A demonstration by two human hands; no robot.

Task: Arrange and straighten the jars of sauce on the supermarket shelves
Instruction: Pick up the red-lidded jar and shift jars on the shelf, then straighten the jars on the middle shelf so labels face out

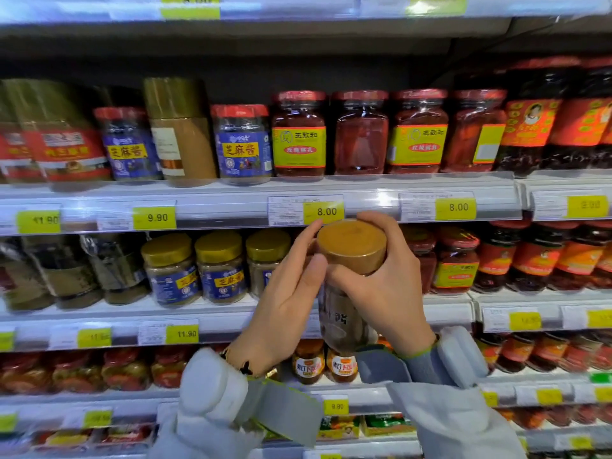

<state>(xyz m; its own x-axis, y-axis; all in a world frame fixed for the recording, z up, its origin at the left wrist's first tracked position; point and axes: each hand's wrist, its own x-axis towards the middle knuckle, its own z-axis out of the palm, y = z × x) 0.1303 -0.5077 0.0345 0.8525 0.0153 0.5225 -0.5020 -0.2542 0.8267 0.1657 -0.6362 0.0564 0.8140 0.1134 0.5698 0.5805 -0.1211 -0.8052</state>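
A gold-lidded glass jar (351, 246) is held in the air in front of the middle shelf, tilted with its lid toward me. My right hand (384, 286) wraps its neck and body from the right. My left hand (284, 299) presses against its left side, thumb below the lid and fingers behind it. Both hands hide most of the label. On the middle shelf to the left stand three similar yellow-lidded sesame-paste jars (220, 266) with blue labels.
The upper shelf (231, 190) carries red-lidded jars (299, 134), some with their labels turned away, and a tall gold-lidded jar (180, 130). Chili-sauce jars (530, 260) fill the right. Yellow price tags (326, 212) line the shelf edges. Lower shelves hold more jars (309, 361).
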